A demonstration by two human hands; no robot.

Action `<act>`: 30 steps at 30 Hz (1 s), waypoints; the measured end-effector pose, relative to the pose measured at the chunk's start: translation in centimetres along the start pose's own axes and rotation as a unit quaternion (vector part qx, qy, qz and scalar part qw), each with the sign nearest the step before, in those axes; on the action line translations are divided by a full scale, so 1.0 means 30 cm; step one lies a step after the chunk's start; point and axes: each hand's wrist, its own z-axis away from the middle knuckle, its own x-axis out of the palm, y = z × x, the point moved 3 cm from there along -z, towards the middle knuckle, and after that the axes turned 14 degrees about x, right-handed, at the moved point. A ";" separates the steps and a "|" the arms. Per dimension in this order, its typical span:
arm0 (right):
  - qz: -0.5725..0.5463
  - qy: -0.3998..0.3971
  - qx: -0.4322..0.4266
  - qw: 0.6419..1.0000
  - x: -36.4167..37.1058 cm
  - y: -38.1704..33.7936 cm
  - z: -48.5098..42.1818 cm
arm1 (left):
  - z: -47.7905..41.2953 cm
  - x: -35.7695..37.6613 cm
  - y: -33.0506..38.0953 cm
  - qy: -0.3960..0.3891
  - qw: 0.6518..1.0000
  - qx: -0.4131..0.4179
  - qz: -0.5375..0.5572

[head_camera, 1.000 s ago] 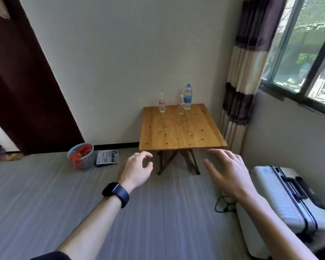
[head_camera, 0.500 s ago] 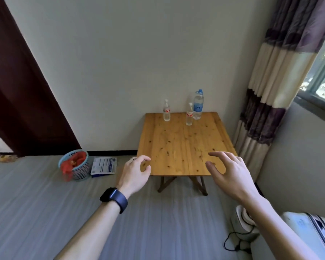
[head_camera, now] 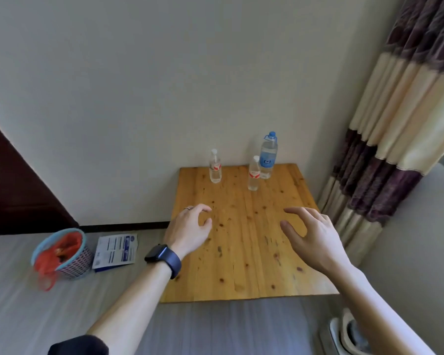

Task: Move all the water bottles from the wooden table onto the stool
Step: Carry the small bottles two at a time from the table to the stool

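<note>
Clear plastic, three water bottles, all upright at the far edge of the wooden table [head_camera: 241,267], near the wall [head_camera: 164,85].
- large bottle [head_camera: 268,156]: blue cap, blue label, furthest back and right.
- small bottle, right [head_camera: 254,174]: white cap, red-white label, just in front-left of the large one; cannot tell whether they touch.
- small bottle, left [head_camera: 215,167]: same label, stands apart from the other two.

Hands are both above the middle of the tabletop, well short of the bottles.
- left hand [head_camera: 190,231]: fingers loosely curled, thumb near the index fingertip, nothing between them. Ring [head_camera: 188,208] on one finger, dark watch [head_camera: 163,257] on the wrist, dark sleeve at the elbow.
- right hand [head_camera: 310,237]: fingers half-curved and apart, thumb out to the side, holding nothing. Bare forearm.
Cannot tell whether either hand touches the wood.

Surroundings:
- the table sits in a corner, with a striped cream-and-purple curtain [head_camera: 395,124] hanging on its right.
- grey floor [head_camera: 36,316].
- left of the table, by the wall: a blue-rimmed basket [head_camera: 72,265] with a red plastic bag in it, slightly blurred. Just beside it lies a printed white-blue booklet [head_camera: 116,249].
- dark brown door [head_camera: 16,188] at far left.
- pale object [head_camera: 344,336] at the bottom right edge, cut off; cannot tell what it is.
</note>
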 end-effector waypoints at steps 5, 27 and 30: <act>-0.002 -0.029 0.017 0.999 0.161 -0.003 -0.309 | -0.280 0.089 -0.146 -0.021 1.000 -0.016 -0.004; -0.016 -0.158 0.083 0.984 1.039 0.061 -1.746 | -1.622 0.586 -0.801 -0.111 0.983 -0.138 -0.055; -0.111 -0.116 0.082 0.984 1.086 0.074 -1.735 | -1.688 0.657 -0.841 -0.145 0.979 -0.129 -0.069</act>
